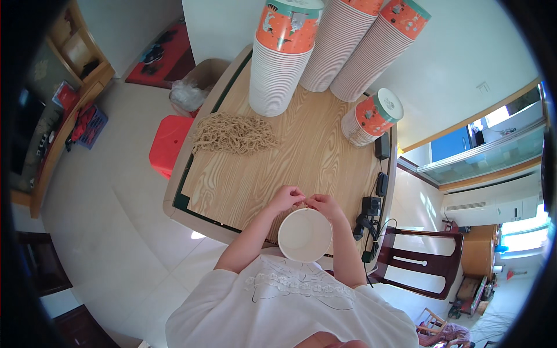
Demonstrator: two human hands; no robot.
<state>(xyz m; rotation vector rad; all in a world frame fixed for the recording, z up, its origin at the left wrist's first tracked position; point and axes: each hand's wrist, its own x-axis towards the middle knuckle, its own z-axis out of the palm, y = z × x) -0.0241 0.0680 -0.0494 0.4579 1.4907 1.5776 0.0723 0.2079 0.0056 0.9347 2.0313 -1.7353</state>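
Observation:
A white paper bucket point(288, 239) stands with its open mouth up, close against my body at the table's near edge. My left hand point(287, 198) is closed in a pinch just beyond its far rim. My right hand point(326, 205) meets it there, also pinching, with the fingertips of both hands nearly together. Whatever lies between the fingers is too small to make out. Farther off to the left lies a loose heap of tan cords point(235, 133). Tall nested stacks of orange-and-white paper buckets point(277, 81) rise upside down at the table's far end.
A shorter bucket stack point(371, 116) sits at the far right, near black power adapters point(371, 206) and cables along the right edge. Left of the wooden table point(272, 168) is a red stool point(168, 145); a dark wooden chair point(420, 261) is on the right.

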